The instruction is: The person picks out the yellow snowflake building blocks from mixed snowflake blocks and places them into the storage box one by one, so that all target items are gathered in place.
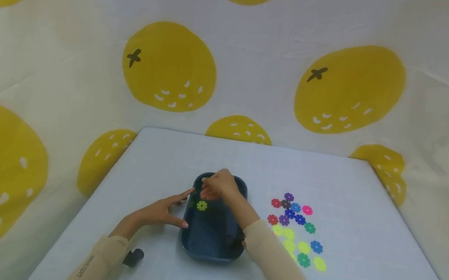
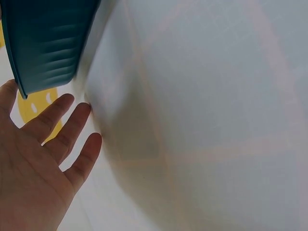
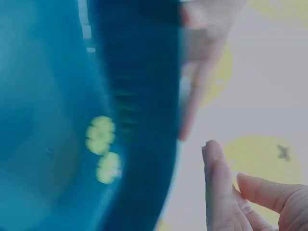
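Observation:
A dark blue-green tray point(image 1: 212, 233) stands on the table. My left hand point(image 1: 162, 211) is at its left side, thumb and forefinger spread along the rim, the other fingers outside. In the left wrist view, that hand's fingers point(image 2: 77, 127) are spread beside the ribbed tray wall. My right hand point(image 1: 218, 185) hovers over the tray's far part. Its thumb stands apart from the fingers in the right wrist view, and nothing shows between them. A yellow-green flower-shaped disc point(image 1: 202, 206) lies near the tray's left wall; two such shapes point(image 3: 100, 135) appear in the right wrist view.
Right of the tray lie several loose flower-shaped discs: red, purple, blue, green, pink and yellow-green point(image 1: 288, 245). A small black object point(image 1: 133, 257) is by my left sleeve. A white curtain with yellow fruit point(image 1: 170, 67) hangs behind the table point(image 1: 364, 207).

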Demonstrator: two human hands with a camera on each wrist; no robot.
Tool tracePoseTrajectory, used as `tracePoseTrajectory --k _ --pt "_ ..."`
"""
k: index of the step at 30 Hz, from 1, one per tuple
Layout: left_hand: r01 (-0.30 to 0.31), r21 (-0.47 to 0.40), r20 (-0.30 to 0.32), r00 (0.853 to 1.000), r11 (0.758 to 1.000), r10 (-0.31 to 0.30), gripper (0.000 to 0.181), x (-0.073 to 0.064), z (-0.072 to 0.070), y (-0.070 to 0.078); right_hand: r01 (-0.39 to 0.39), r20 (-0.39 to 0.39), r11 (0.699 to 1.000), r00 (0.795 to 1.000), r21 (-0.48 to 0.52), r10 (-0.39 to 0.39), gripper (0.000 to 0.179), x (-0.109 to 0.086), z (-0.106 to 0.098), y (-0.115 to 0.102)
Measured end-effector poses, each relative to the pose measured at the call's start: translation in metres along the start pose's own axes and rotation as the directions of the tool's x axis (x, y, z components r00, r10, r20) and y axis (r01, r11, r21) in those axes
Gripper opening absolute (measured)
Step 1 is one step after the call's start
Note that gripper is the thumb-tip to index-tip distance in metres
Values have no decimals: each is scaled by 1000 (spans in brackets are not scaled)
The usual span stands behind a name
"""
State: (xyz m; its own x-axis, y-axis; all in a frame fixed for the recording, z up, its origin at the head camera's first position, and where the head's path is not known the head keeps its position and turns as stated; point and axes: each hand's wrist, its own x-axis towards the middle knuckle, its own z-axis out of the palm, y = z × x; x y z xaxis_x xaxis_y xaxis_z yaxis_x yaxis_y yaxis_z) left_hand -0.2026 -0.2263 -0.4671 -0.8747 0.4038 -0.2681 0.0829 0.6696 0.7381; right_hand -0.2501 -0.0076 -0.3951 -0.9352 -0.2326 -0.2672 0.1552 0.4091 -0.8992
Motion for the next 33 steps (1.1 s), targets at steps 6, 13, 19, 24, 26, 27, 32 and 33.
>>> tracePoseTrajectory --k 6,13,19,24,26,27,32,33 --pt "13 14 -10 1000 1000 -13 107 -1 1 -1 89 23 994 996 58 -91 28 -29 -34 -12" --pt "-19 19 -9 1000 1000 19 106 0 2 -4 118 -31 989 992 -86 -121 27 -48 -85 19" --pt "-32 28 -6 999 999 32 107 2 2 -4 187 -44 917 975 -351 -216 27 -57 -122 80" --pt "-33 36 -8 999 999 33 106 2 1 -5 300 130 806 953 -510 -272 35 -67 -138 125" --pt "-35 43 -9 999 998 35 106 2 1 -4 343 209 760 939 -553 -272 42 -70 -140 136" --pt "-37 48 -8 999 998 37 106 2 1 -4 361 239 737 932 -571 -271 44 -72 -140 141" --pt "-18 52 -3 1000 999 19 108 1 1 2 407 315 676 912 -615 -262 51 -73 -139 154" --pt "-14 48 0 1000 999 14 108 1 1 2 416 322 672 908 -613 -269 51 -72 -139 155"
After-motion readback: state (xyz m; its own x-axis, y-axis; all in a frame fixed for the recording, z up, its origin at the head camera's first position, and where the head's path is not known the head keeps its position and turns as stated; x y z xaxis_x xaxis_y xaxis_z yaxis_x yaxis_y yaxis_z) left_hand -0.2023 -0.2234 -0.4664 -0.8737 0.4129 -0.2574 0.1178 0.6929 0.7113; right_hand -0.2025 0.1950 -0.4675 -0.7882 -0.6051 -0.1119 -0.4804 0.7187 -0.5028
